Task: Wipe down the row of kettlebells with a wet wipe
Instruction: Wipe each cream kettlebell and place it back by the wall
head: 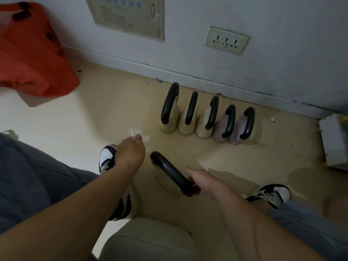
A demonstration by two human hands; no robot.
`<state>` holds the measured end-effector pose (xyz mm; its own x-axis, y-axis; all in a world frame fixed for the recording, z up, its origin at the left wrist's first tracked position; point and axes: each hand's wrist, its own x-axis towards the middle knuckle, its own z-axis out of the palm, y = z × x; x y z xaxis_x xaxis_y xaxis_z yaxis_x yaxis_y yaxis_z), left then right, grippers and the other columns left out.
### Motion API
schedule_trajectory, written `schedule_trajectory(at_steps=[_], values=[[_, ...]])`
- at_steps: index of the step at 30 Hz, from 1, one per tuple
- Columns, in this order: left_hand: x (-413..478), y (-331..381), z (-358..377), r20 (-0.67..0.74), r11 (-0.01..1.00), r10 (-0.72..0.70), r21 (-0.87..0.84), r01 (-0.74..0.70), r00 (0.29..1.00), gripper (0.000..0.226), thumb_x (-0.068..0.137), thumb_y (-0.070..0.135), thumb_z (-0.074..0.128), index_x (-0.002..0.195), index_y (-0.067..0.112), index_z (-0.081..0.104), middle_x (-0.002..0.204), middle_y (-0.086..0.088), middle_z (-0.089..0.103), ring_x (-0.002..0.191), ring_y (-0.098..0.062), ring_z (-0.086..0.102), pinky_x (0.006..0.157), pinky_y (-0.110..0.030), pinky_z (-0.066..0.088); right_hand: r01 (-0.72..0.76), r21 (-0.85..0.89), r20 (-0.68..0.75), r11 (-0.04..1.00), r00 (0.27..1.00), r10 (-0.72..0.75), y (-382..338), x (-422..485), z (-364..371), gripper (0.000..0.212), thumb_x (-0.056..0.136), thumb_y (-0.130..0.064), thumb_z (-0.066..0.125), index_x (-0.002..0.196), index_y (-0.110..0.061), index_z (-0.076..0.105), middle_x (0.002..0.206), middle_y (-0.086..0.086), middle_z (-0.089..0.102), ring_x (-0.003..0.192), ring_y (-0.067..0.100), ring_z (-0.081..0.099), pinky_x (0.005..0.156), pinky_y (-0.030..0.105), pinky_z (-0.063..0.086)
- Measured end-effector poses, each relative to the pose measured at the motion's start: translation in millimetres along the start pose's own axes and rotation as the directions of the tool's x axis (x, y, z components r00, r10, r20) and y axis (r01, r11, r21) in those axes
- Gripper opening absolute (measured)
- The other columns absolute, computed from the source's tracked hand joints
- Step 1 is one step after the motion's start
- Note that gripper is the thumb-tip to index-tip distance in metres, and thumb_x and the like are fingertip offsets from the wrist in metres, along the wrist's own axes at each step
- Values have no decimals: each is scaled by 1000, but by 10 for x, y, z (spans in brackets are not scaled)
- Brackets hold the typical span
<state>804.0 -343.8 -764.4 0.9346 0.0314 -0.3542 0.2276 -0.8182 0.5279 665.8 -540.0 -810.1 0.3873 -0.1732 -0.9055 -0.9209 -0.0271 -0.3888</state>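
Note:
A row of several kettlebells (205,117) with black handles stands on the floor by the wall, cream ones on the left and two mauve ones on the right. One more cream kettlebell (169,176) sits apart, close to me between my feet. My right hand (202,182) grips the near end of its black handle. My left hand (131,153) hovers to the left of that kettlebell and pinches a small white wet wipe (139,135) at its fingertips.
An orange bag (32,53) lies at the far left by the wall. A white box (333,138) stands at the right edge. My two shoes (107,157) (271,194) flank the near kettlebell. A cream cushion (148,240) lies below me. A wall socket (227,40) sits above the row.

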Motion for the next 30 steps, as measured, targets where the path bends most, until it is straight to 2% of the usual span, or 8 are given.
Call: schedule_trajectory(at_steps=[4,8,14,18,23,26,28,30], values=[[-251,103,153,137,978,-36,-201,64,990,53,104,46,34,112,3,64,101,-10,64,92,-28,59,80,-33,43,-60,-46,71,997,995,63,-45,70,44,65,93,-67,54,98,-4,70,94,13,68,86,29,65,79,33,52],[-649,356,410,319,914,55,-397,81,946,47,106,46,28,111,15,63,94,-1,66,91,-19,63,78,-28,47,-157,-71,176,985,970,167,42,100,47,90,90,-82,40,108,0,72,111,15,75,103,32,71,102,43,52],[-918,469,578,358,963,76,-270,26,930,51,106,45,25,108,12,63,72,-1,62,63,-11,61,56,-27,43,-240,171,387,956,908,158,12,44,15,142,47,-111,37,120,6,70,111,19,74,93,36,75,87,44,54],[-1174,76,521,399,997,-18,-66,48,917,55,106,46,20,101,19,68,77,5,67,68,-12,63,61,-26,46,-316,283,513,906,848,135,-124,-2,31,143,31,-114,39,96,9,72,81,20,62,69,30,61,88,46,49],[-1040,359,517,477,935,-222,-143,324,850,55,107,46,20,104,11,63,77,-4,67,69,-17,63,61,-27,47,-299,250,481,921,864,150,-159,9,41,159,28,-114,39,128,8,61,95,19,74,85,34,72,92,45,54],[-717,746,600,444,966,-98,-173,193,890,53,107,45,24,91,9,60,83,-11,64,72,-19,59,71,-31,45,-315,260,480,913,862,161,-156,-5,59,169,22,-114,43,138,7,57,132,21,65,120,40,63,103,49,50],[-567,869,638,426,980,24,-187,62,904,46,105,43,31,88,12,59,85,-8,64,71,-14,56,68,-30,42,-295,238,486,925,861,150,-176,-43,76,168,23,-115,34,133,9,61,132,24,63,112,37,66,92,42,55],[-543,804,709,425,987,101,-159,-35,899,46,104,47,33,95,12,61,91,-8,67,75,-15,58,69,-30,42,-283,235,463,930,874,149,-180,-48,95,169,23,-116,31,135,7,61,139,25,59,115,38,65,100,45,51]])
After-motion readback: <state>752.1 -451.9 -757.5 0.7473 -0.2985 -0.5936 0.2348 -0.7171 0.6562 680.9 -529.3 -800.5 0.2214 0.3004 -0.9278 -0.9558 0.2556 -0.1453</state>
